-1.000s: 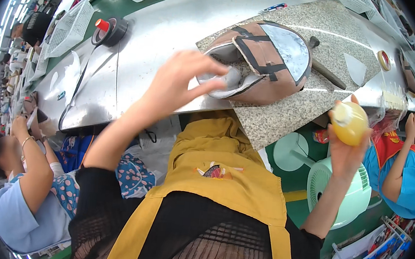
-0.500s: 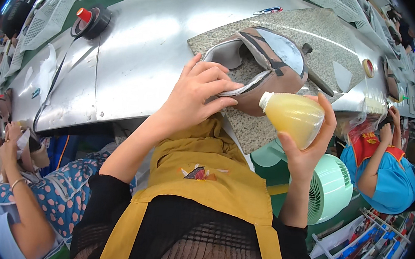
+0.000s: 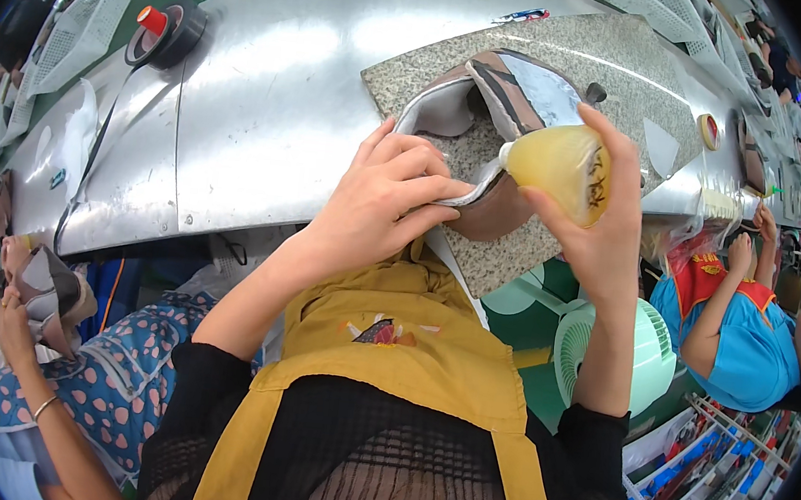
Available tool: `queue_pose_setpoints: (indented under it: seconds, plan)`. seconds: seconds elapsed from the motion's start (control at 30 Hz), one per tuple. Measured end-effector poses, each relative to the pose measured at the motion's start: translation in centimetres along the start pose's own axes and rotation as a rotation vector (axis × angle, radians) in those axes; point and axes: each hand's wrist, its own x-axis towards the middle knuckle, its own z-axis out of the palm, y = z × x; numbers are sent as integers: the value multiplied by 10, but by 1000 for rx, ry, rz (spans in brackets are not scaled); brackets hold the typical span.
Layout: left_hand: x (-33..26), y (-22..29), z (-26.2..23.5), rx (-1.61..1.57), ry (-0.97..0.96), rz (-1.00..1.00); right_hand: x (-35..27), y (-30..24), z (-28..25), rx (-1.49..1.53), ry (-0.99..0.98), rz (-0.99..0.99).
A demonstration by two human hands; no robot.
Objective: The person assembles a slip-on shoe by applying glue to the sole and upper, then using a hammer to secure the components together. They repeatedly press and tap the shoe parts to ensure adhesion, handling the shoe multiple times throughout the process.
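A brown sewn piece (image 3: 493, 209) with a pale grey lining, its edges curling apart around an opening, rests on the speckled stone slab (image 3: 418, 64). My left hand (image 3: 392, 184) pinches its near left edge between thumb and fingers. In my right hand (image 3: 606, 217) is a soft clear bottle (image 3: 553, 164) of yellowish liquid, tipped on its side. Its white nozzle reaches the lining edge just right of my left fingertips; whether it touches I cannot tell. Dark marks show on the bottle's base. The bottle and right hand cover part of the piece's right side.
A black tape roll with a red cap (image 3: 166, 33) stands at the far left of the metal table (image 3: 269, 112). A tape ring (image 3: 709, 131) and white paper scrap (image 3: 659, 147) lie right. Below is a green fan (image 3: 617, 353). People work at left (image 3: 90, 365) and right (image 3: 717, 314).
My right hand has raised the bottle up and to the left, bringing its nozzle to the sewn piece's edge. My left hand keeps its pinch in nearly the same place.
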Motion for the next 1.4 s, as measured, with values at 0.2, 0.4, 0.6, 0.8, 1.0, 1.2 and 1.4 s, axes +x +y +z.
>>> queue_pose_setpoints:
  seconds: [0.2, 0.4, 0.6, 0.8, 1.0, 1.2, 1.4]
  plan:
    - [-3, -1, -6, -166, 12, -84, -4, -11, -12, 469, 112, 241]
    - [-3, -1, -8, -158, -8, -79, -2, -9, -7, 301, -38, 219]
    - [-5, 0, 1, -74, 14, -71, 4, -6, -9, 354, -170, 263]
    - [-4, 4, 5, -115, 34, -109, 0, -21, -5, 286, -158, 94]
    - [-5, 3, 4, -112, 27, -54, 2, -10, -5, -102, -34, -46]
    - [-6, 6, 6, -32, 18, -32, -4, 26, -82, 343, 305, 270]
    - [-6, 15, 13, 48, 19, -34, 1, 175, -159, -436, 298, 335]
